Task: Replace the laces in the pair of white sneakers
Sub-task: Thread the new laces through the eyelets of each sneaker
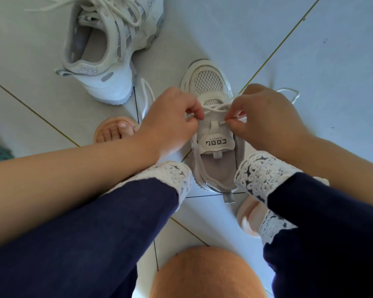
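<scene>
Both hands close together, left hand [170,117] and right hand [265,117] pinching, forearms converging

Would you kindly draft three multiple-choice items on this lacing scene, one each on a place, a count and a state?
1. Where is the other sneaker, seen from the sneaker being laced?
A. On the floor, to the upper left
B. On the person's lap
C. Behind the right foot

2. How many white sneakers are in view?
A. One
B. Two
C. Three

3. What is the right hand doing?
A. Lying flat
B. Pinching the lace
C. Hanging idle

Answers:
1 A: it stands on the floor beyond the left hand.
2 B: only that pair shows.
3 B: thumb and finger pinch the lace's tip above the tongue.
</scene>
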Tool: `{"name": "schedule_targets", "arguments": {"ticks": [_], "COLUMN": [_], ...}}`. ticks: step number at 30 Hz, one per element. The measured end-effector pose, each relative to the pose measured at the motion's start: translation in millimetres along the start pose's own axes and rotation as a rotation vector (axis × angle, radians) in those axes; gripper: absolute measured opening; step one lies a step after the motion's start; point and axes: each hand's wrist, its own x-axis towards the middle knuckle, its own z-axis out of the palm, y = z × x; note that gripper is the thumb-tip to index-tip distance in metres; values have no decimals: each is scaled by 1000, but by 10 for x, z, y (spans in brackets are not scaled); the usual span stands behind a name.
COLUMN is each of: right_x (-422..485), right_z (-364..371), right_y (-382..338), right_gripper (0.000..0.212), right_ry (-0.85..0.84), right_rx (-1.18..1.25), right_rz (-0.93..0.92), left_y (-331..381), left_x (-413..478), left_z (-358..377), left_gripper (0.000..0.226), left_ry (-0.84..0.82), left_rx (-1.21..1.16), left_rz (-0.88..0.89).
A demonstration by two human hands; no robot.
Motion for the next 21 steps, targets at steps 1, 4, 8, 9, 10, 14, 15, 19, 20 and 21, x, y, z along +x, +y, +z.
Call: {"name": "schedule_targets", "arguments": {"ticks": [1,4,8,9,10,14,15,19,20,21], "right_x": [3,2,4,10,16,37,38,38,39,40], "right_z": [23,91,164,179,193,211,216,204,202,199], "right_y": [-8,-27,-72,-76,-74,-69,-67,-65,-62,-60], "right_gripper": [13,12,13,13,12,12,15,21,24,24], "right_ry": [6,42,52,51,51,30,29,-3,-8,-7], "right_rx": [-10,0,-22,-17,22,321,366,466,488,503], "right_rz": [3,31,19,18,33,166,182,243,258,269], "left_y": [1,6,27,32,35,39,44,42,37,38], "left_x": [-2,-9,-12,-16,-22,-45,-45,-31,-27,-24], "left_z": [3,0,-1,-4,-9,-1,2,37,51,63], "left_gripper": [18,16,11,10,8,10,10,11,11,11], "left_ry": [0,-6,-7,-12,-18,-24,-21,-3,8,20], "left_rx": [2,12,8,6,16,109,116,118,96,51], "left_rz": [1,21,23,24,32,78,75,28,5,-20]}}
